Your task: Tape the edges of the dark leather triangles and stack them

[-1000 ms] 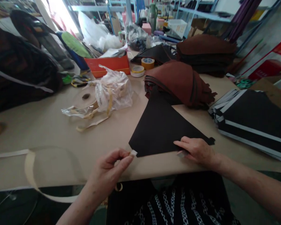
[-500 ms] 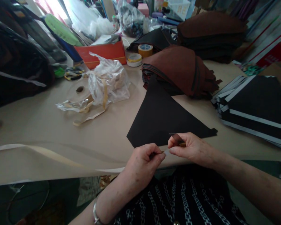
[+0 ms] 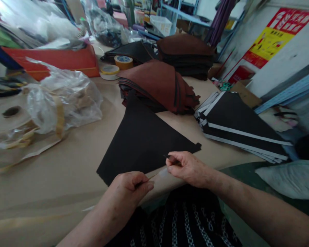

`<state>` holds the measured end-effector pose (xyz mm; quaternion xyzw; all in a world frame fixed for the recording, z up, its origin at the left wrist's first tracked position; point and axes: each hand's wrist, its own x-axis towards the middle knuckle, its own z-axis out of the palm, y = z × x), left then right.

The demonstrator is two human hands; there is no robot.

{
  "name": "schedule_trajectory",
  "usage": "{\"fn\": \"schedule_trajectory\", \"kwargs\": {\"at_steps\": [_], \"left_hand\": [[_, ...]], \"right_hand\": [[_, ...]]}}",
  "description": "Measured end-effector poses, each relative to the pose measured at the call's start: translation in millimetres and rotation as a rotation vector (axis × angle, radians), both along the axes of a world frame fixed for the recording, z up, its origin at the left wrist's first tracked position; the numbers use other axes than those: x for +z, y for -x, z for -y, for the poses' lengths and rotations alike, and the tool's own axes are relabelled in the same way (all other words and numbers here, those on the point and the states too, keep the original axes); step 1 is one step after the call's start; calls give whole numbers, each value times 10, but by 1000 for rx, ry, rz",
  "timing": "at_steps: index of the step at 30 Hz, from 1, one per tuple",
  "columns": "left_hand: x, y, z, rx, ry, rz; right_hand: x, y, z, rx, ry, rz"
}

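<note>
A flat black piece point(image 3: 144, 137) lies on the table in front of me. At its near edge my left hand point(image 3: 134, 188) pinches the end of a thin pale strip point(image 3: 158, 175). My right hand point(image 3: 186, 166) is closed at the strip's other end and also grips a small dark blade-like tool point(image 3: 171, 158), its tip pointing left. The strip spans the short gap between my hands. A long pale tape point(image 3: 41, 219) runs across the table at the lower left, toward my left wrist.
A brown stack point(image 3: 154, 80) lies behind the black piece, white-edged black pieces point(image 3: 237, 120) to the right. At left are a tape roll point(image 3: 5, 109), a clear plastic bag point(image 3: 72, 99) and a red box point(image 3: 67, 61). Two tape rolls stand behind.
The view has swung right, showing more wall and shelf. My hands have moved apart, with more of the pale strip showing between them.
</note>
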<state>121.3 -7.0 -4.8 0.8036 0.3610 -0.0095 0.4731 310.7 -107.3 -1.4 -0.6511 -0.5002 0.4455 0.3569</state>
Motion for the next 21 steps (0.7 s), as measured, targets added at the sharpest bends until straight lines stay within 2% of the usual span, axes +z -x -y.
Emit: {"fn": "schedule_trajectory", "kwargs": {"at_steps": [5, 9, 14, 21], "left_hand": [[37, -86, -153, -4, -41, -66], [-3, -120, -230, 3, -100, -165], [-98, -126, -299, -36, -134, -275], [-38, -148, -370, -115, -123, -375]], "right_hand": [[-59, -782, 195, -228, 25, 227], [-144, -1188, 322, -294, 165, 357], [-176, -1209, 349, -269, 204, 401], [-130, -1156, 298, -226, 203, 527]]}}
